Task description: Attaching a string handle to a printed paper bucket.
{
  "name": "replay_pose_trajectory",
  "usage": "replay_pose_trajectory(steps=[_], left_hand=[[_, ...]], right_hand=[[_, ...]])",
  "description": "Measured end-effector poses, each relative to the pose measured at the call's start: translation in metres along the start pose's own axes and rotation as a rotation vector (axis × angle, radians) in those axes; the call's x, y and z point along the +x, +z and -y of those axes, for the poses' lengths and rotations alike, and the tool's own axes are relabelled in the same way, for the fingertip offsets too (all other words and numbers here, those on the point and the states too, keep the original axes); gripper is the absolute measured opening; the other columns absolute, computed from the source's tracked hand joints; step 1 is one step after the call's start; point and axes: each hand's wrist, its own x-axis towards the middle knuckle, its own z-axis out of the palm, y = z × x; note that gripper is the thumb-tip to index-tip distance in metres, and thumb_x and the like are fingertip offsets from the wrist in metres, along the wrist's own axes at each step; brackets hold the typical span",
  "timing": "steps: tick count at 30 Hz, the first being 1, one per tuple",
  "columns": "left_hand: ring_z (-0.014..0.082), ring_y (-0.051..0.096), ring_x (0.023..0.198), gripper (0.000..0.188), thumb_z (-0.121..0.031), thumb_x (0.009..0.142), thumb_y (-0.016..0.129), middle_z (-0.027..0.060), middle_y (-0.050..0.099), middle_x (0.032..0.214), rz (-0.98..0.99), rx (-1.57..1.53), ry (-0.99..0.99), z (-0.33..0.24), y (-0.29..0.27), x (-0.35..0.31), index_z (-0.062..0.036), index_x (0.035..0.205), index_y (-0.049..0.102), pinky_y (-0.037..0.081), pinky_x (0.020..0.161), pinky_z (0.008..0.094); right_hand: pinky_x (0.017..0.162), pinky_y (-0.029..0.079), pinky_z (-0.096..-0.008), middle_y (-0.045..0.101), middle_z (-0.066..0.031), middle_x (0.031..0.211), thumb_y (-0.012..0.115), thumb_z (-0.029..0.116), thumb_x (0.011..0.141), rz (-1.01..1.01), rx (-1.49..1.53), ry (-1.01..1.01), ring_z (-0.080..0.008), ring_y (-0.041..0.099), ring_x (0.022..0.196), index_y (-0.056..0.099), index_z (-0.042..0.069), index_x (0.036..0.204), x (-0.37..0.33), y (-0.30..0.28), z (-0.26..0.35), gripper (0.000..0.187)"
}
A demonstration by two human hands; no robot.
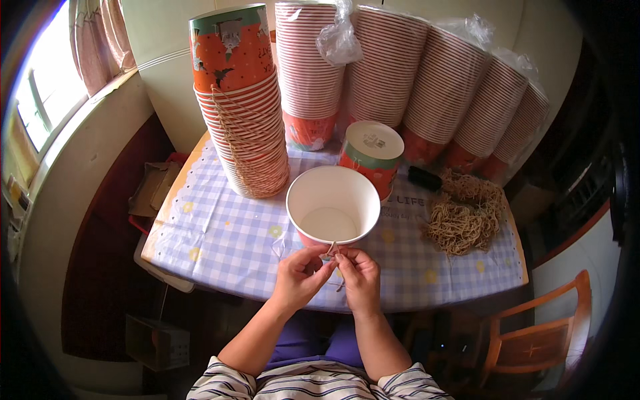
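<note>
A large paper bucket (332, 195) with a white inside stands upright before me, its mouth facing up. At its near rim, my left hand (298, 279) and my right hand (362, 279) meet, both closed in a pinch on a thin tan cord (333, 248). A short cord end hangs below my fingers. Whether the cord passes through the bucket's wall is hidden by my fingertips. Just behind stands an upside-down orange and green bucket (371, 160). To the left rises a tall stack of nested orange buckets (250, 133), with many cord loops (243, 157) hanging down its side.
Several tall plastic-wrapped stacks of buckets (387, 63) line the table's far side. A heap of tan cords (465, 223) and a black object (425, 179) lie at the right. A checked cloth (220, 247) covers the table. A wooden chair (540, 330) stands at lower right.
</note>
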Motion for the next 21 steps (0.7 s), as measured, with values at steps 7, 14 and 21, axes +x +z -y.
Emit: replay_pose_trajectory(steps=[7, 14, 21], left_hand=[[0.0035, 0.056, 0.072, 0.013, -0.001, 0.088, 0.065, 0.0004, 0.064, 0.082, -0.034, -0.118, -0.07, 0.004, 0.001, 0.003, 0.004, 0.099, 0.063, 0.045, 0.062, 0.0178], [0.0036, 0.056, 0.07, 0.006, 0.001, 0.087, 0.064, -0.0004, 0.062, 0.079, -0.115, -0.081, -0.079, 0.0, 0.001, 0.001, 0.004, 0.092, 0.062, 0.045, 0.062, 0.0175], [0.0015, 0.054, 0.067, 0.011, 0.0, 0.086, 0.065, -0.002, 0.062, 0.076, -0.026, 0.082, -0.058, -0.014, 0.0, 0.003, 0.004, 0.096, 0.064, 0.042, 0.057, 0.016]], right_hand=[[0.064, 0.044, -0.0196, 0.066, -0.0003, 0.08, 0.065, 0.014, 0.09, 0.024, -0.035, -0.003, -0.0037, 0.054, 0.068, 0.067, -0.001, 0.094, 0.0, -0.001, 0.0, 0.015], [0.065, 0.044, -0.0201, 0.067, -0.0012, 0.081, 0.064, 0.017, 0.091, 0.001, -0.052, -0.051, -0.0041, 0.055, 0.07, 0.066, -0.001, 0.094, -0.001, 0.005, 0.004, 0.018], [0.057, 0.04, -0.0198, 0.062, 0.0026, 0.073, 0.064, 0.015, 0.091, -0.008, -0.155, -0.074, -0.003, 0.049, 0.062, 0.066, 0.001, 0.091, -0.002, 0.0, 0.001, 0.014]])
